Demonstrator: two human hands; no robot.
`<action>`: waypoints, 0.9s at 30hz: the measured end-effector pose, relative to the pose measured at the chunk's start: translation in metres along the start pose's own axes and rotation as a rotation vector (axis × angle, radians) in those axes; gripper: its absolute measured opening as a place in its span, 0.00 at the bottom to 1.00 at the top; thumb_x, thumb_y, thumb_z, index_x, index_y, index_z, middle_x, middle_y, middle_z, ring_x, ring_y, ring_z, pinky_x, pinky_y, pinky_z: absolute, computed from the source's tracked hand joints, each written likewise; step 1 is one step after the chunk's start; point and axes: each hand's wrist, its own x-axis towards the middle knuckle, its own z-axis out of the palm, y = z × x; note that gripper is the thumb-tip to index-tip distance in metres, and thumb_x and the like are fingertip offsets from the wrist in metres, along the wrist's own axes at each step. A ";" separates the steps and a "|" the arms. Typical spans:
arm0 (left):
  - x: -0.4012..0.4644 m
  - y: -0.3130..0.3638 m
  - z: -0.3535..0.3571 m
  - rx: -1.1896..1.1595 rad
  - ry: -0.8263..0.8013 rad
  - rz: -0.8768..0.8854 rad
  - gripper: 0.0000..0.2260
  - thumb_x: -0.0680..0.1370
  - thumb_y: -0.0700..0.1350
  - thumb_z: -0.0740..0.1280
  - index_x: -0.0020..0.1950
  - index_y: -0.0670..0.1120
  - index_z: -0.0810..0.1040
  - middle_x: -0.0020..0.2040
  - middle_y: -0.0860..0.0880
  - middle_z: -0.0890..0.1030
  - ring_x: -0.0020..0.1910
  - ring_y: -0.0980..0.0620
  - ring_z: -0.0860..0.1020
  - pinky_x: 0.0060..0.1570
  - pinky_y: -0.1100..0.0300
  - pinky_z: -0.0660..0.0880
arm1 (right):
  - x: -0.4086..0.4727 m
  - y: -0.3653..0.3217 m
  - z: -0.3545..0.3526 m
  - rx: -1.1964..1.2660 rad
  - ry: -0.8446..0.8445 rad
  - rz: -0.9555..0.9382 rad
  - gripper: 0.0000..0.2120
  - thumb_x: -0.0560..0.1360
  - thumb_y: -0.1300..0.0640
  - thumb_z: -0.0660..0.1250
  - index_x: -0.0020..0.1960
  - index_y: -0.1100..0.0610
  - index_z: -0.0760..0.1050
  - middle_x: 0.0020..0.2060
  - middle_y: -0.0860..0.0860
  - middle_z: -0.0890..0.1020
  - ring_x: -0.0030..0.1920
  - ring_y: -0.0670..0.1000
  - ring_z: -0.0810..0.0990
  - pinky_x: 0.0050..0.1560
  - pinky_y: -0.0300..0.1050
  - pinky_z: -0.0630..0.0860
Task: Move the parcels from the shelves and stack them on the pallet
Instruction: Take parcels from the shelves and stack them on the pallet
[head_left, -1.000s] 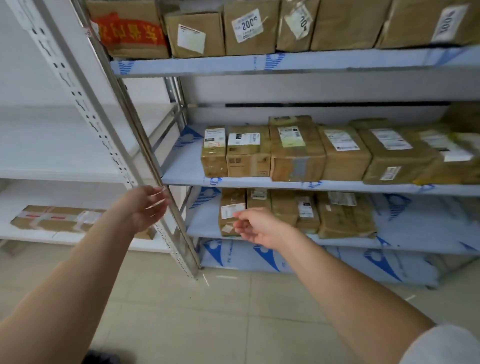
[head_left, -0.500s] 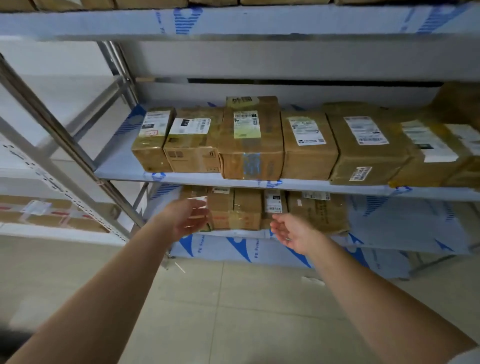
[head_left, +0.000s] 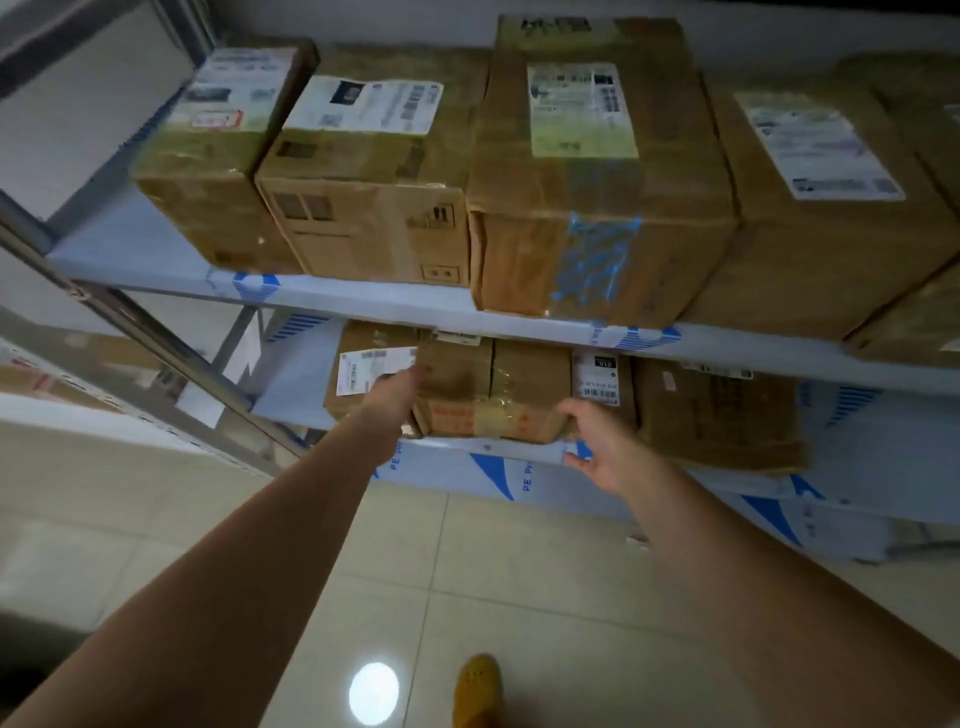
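A taped brown parcel (head_left: 491, 395) sits on the lower shelf (head_left: 883, 441), between a labelled parcel (head_left: 363, 364) on its left and another with a white barcode label (head_left: 597, 376) on its right. My left hand (head_left: 397, 389) reaches in at the taped parcel's left side, fingers straight against it. At the parcel's front right corner my right hand (head_left: 597, 447) touches it with spread fingers. No pallet is in view.
The shelf above (head_left: 363, 299) carries several larger brown parcels with shipping labels. A bigger flat parcel (head_left: 717, 415) lies to the right on the lower shelf. A slanted metal upright (head_left: 156, 338) stands at the left. Tiled floor and my yellow shoe (head_left: 478, 691) lie below.
I have stepped closer to the shelves. Both hands moved forward from mid-air to the sides of the taped parcel on the lower shelf.
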 end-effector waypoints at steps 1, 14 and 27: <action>0.010 -0.002 0.002 0.013 0.004 0.000 0.22 0.80 0.51 0.66 0.72 0.46 0.68 0.57 0.48 0.72 0.53 0.49 0.70 0.63 0.51 0.68 | 0.009 0.002 0.001 -0.007 0.007 -0.008 0.19 0.77 0.53 0.65 0.67 0.52 0.72 0.65 0.50 0.72 0.64 0.51 0.70 0.64 0.52 0.72; 0.059 -0.038 0.002 0.041 -0.039 -0.006 0.19 0.77 0.50 0.70 0.65 0.50 0.70 0.59 0.47 0.76 0.57 0.47 0.74 0.63 0.50 0.71 | 0.050 0.035 0.006 -0.116 0.070 -0.053 0.33 0.73 0.47 0.69 0.75 0.45 0.61 0.68 0.50 0.70 0.65 0.55 0.71 0.68 0.55 0.69; 0.017 -0.073 -0.021 0.016 -0.174 -0.055 0.29 0.77 0.54 0.70 0.73 0.54 0.61 0.66 0.47 0.74 0.60 0.39 0.75 0.49 0.39 0.76 | 0.010 0.055 0.006 -0.045 -0.070 0.160 0.38 0.71 0.46 0.75 0.74 0.49 0.58 0.70 0.51 0.69 0.69 0.61 0.70 0.62 0.69 0.71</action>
